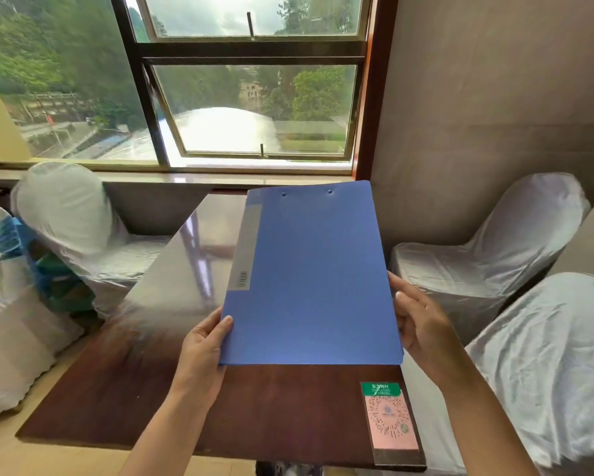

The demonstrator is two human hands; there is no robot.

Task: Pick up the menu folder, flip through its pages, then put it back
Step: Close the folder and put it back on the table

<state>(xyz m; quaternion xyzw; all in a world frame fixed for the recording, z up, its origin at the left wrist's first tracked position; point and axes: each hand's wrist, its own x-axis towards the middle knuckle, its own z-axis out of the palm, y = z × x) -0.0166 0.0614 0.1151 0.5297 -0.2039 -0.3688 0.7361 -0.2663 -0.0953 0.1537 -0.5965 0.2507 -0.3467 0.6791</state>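
Above the table [123, 389], left hand [203, 345] and right hand [422, 324] grip the seemingly closed menu folder's [312, 280] edges.

Bright window [254, 108] daylight, table [185, 255] glare, seemingly warped edges.

Both hands, left [204, 341] and right [422, 321], reach forward, thumbs on top, fingers curled.

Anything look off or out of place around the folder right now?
Nothing stands out. The blue menu folder is closed and undamaged, gripped at its near corners by the left hand and right hand above the table. The QR card lies flat on the table.
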